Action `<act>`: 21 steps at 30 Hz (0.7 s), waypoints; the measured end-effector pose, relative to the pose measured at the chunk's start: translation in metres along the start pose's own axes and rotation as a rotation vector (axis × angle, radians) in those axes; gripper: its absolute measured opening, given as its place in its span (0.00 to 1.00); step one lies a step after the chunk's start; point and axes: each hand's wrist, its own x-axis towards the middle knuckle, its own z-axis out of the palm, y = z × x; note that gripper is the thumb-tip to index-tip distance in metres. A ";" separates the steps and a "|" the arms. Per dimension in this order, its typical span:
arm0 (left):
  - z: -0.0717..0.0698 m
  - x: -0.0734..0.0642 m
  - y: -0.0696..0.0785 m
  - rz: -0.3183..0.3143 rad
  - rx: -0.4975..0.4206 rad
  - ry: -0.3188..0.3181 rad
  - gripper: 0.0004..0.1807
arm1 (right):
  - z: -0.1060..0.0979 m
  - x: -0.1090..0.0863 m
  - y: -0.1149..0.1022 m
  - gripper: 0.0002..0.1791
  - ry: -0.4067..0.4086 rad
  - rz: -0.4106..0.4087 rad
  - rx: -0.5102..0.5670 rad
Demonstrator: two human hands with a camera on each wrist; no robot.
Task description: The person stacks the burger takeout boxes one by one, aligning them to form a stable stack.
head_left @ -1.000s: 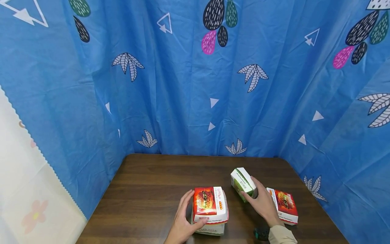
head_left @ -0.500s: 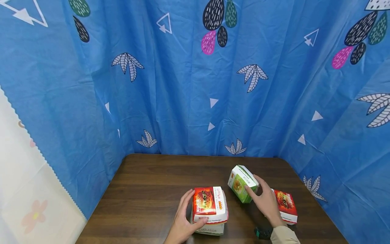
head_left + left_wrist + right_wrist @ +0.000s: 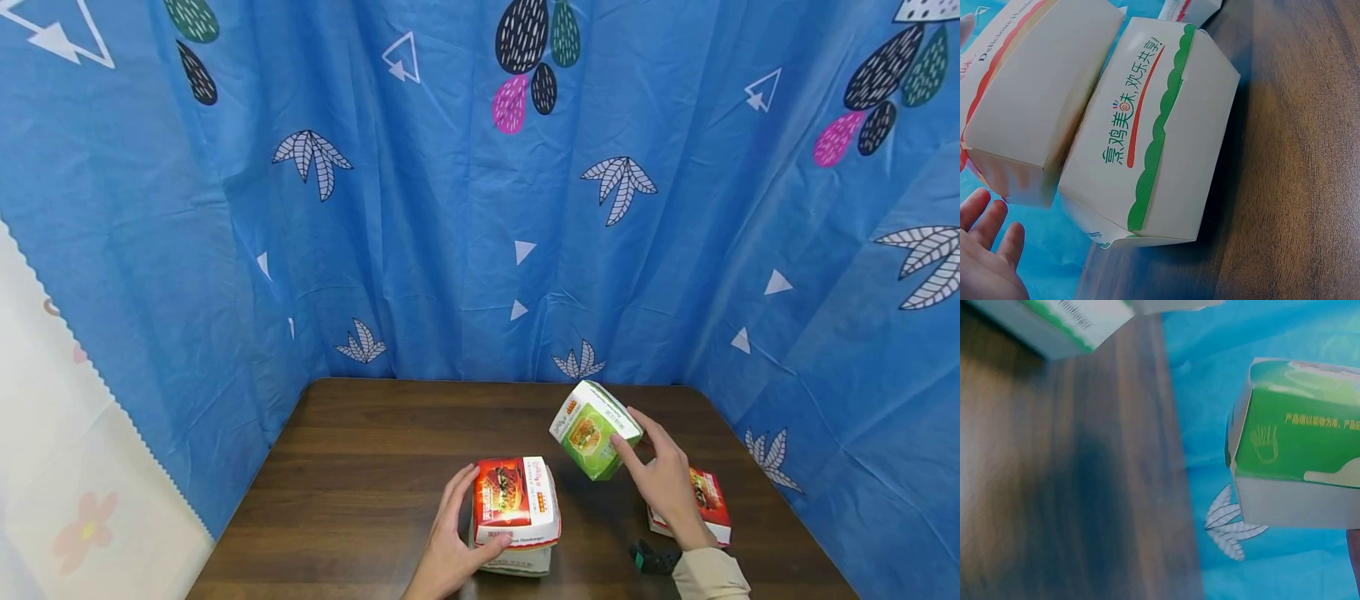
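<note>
A red and white hamburger box (image 3: 517, 504) sits on a white and green box (image 3: 517, 562) near the front middle of the table. My left hand (image 3: 450, 537) grips the upper box between thumb and fingers. In the left wrist view the lower box (image 3: 1141, 137) shows a scalloped green band, and my fingertips (image 3: 1010, 244) curve beside the upper box. My right hand (image 3: 663, 479) holds a green and white hamburger box (image 3: 596, 429) tilted above the table, thumb on its printed face. The right wrist view catches its green side (image 3: 1297, 437).
Another red hamburger box (image 3: 712, 504) lies on the right, partly hidden by the right hand and wrist. A small dark object with a green part (image 3: 651, 558) is beside the right sleeve. Blue curtain (image 3: 450, 208) borders the brown wooden table (image 3: 375, 450).
My right hand has lifted the green box up and slightly back, turning its printed face toward the head camera. The left hand and the stacked boxes stay in place.
</note>
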 end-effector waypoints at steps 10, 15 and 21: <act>-0.001 0.000 -0.003 0.026 0.021 0.003 0.51 | -0.012 0.005 -0.025 0.29 -0.062 0.052 0.120; 0.000 0.001 -0.001 0.008 0.005 0.002 0.51 | -0.013 0.006 -0.037 0.26 -0.094 0.065 0.172; 0.000 0.001 -0.001 0.010 0.007 0.000 0.51 | -0.009 0.005 -0.051 0.23 -0.160 0.059 0.244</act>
